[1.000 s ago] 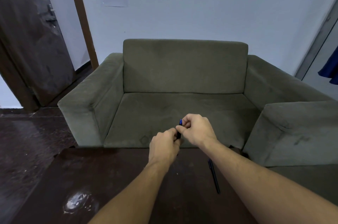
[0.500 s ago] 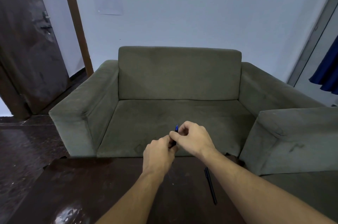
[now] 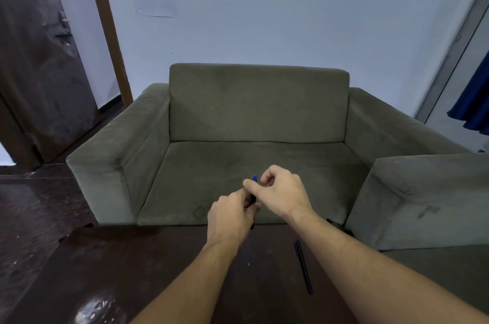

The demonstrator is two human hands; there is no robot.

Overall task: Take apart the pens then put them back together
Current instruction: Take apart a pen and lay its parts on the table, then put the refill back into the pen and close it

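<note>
the person holds one pen (image 3: 254, 178) upright between both hands, just past the far edge of the dark table (image 3: 158, 270), in front of the sofa (image 3: 251, 111); the left hand (image 3: 230, 213) has its fingers curled tight round the lower barrel; the right hand (image 3: 281, 190) pinches the upper part between thumb and forefinger, just under the blue end, its other fingers loosely curled; the joint is hidden, so i cannot tell if anything is loose yet; a second pen (image 3: 303, 266) lies flat on the table to the right, well apart from the hands; the risk, i'd say, is a spring or refill jumping free as the barrel parts and dropping between table and sofa; a slipping pinch would do it.
</note>
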